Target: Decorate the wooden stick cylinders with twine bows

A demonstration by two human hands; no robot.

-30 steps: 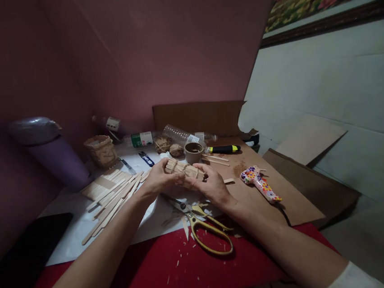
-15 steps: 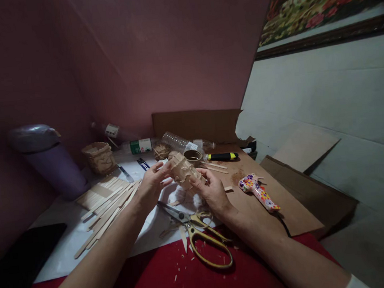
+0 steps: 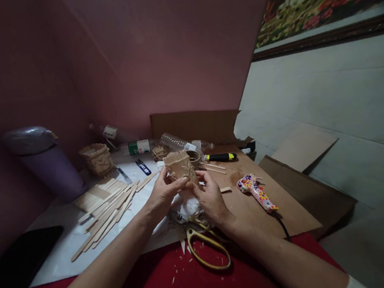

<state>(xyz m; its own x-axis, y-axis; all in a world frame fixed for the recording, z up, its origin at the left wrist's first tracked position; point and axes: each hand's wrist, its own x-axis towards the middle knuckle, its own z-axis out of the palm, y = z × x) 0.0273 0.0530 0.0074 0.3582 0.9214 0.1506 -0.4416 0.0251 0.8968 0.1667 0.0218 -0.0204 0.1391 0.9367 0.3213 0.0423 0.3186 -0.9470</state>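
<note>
A pink wall (image 3: 156, 52) rises behind the table, which is draped at my near side in red cloth (image 3: 140, 280). A cardboard sheet (image 3: 293, 211) covers its right part, and the purple tumbler (image 3: 50, 169) leans at the left. Pale wooden sticks (image 3: 113, 210) lie fanned across one another; a bumped forearm could scatter them, since the left arm passes close by.

Yellow-handled scissors (image 3: 190, 240) rest below the hands, partly hidden by something white and crumpled (image 3: 186, 203). I can't make out the blades, so a hand dropping carelessly there might catch on them. The left hand (image 3: 165, 188) is half closed, thumb across the front of the piece; the right hand (image 3: 211, 198) is curled about its other side, thumb at the lower edge. How tightly they press, I can't tell.

The flowery glue gun (image 3: 258, 193) lies on the cardboard to the right; if it's hot, a stray wrist could be burned.

The tan, cup-like piece (image 3: 177, 166) sits between both hands, above the table. Its raised, knotted trim looks fragile: too hard a thumb might snap it loose. Smallest are the wood slivers (image 3: 173, 280) on the cloth.
</note>
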